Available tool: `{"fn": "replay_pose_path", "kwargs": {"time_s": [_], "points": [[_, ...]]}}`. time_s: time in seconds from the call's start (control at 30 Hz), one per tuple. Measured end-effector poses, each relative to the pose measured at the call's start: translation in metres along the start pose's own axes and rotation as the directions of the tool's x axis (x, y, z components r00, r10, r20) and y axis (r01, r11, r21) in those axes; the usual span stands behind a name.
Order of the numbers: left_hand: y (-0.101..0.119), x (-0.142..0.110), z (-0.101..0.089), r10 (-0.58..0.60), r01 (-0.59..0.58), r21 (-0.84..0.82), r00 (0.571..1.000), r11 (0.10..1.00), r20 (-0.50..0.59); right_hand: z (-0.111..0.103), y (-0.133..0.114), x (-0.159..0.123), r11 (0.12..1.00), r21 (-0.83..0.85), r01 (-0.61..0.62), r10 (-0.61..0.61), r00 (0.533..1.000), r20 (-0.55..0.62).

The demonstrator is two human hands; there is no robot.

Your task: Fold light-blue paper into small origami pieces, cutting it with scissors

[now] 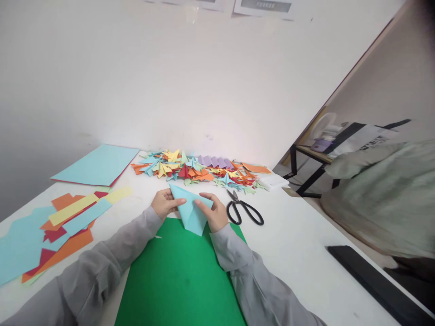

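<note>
A light-blue sheet of folded paper [194, 216] is held up between both hands, above the far end of a green mat [183, 276]. My left hand [166, 203] pinches its left side, thumb on the front face. On the right side, my right hand [216, 213] grips the paper, its thumb pressing near the middle; some fingers are hidden behind it. Black-handled scissors [245, 209] lie just right of my right hand, blades pointing away. Behind the hands spreads a heap of small folded paper pieces [185, 171] in several colours.
Paper strips and scraps [68, 226] cover the table's left side. Light-blue sheets [98, 164] lie at the back left by the wall. A purple pleated paper [215, 162] sits in the heap. A black bar [377, 280] lies at the right. Another person's sleeve [370, 158] shows beyond.
</note>
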State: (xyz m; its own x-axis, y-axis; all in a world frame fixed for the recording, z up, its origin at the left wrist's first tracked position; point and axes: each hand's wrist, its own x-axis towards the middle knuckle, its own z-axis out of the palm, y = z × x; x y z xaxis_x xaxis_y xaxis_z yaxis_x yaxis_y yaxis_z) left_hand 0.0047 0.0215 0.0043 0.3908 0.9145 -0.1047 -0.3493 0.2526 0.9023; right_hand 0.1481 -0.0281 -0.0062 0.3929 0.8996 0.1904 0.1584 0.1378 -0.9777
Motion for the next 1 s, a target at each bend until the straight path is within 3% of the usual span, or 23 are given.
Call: {"fn": "replay_pose_path", "kwargs": {"time_s": [0.13, 0.3, 0.43, 0.53, 0.63, 0.8, 1.0], "points": [[0.001, -0.001, -0.001, -0.025, 0.025, 0.031, 0.999, 0.999, 0.022, -0.002, -0.004, 0.002, 0.975, 0.095, -0.203, 0.2, 0.979, 0.041], [0.001, -0.003, -0.001, -0.028, 0.018, 0.148, 0.998, 0.989, 0.065, -0.002, -0.006, 0.002, 0.974, 0.164, -0.155, 0.125, 0.976, 0.178], [-0.001, -0.001, -0.002, -0.004, -0.008, 0.189, 0.998, 0.982, 0.065, -0.003, -0.011, 0.0, 0.975, 0.153, -0.16, 0.136, 0.979, 0.153], [-0.002, -0.001, -0.003, -0.028, 0.01, 0.23, 0.997, 0.973, 0.075, -0.003, -0.011, -0.003, 0.977, 0.129, -0.168, 0.14, 0.969, 0.203], [-0.002, 0.0, -0.003, 0.01, -0.02, 0.202, 0.999, 0.979, 0.047, -0.002, -0.007, -0.004, 0.972, 0.09, -0.217, 0.189, 0.951, 0.246], [-0.002, 0.003, -0.003, 0.024, -0.026, 0.072, 0.999, 0.997, 0.023, 0.0, -0.004, -0.006, 0.976, 0.059, -0.212, 0.195, 0.958, 0.21], [-0.003, 0.002, -0.004, -0.031, 0.017, 0.189, 0.997, 0.982, 0.074, 0.003, -0.01, -0.01, 0.972, 0.058, -0.228, 0.198, 0.925, 0.326]]}}
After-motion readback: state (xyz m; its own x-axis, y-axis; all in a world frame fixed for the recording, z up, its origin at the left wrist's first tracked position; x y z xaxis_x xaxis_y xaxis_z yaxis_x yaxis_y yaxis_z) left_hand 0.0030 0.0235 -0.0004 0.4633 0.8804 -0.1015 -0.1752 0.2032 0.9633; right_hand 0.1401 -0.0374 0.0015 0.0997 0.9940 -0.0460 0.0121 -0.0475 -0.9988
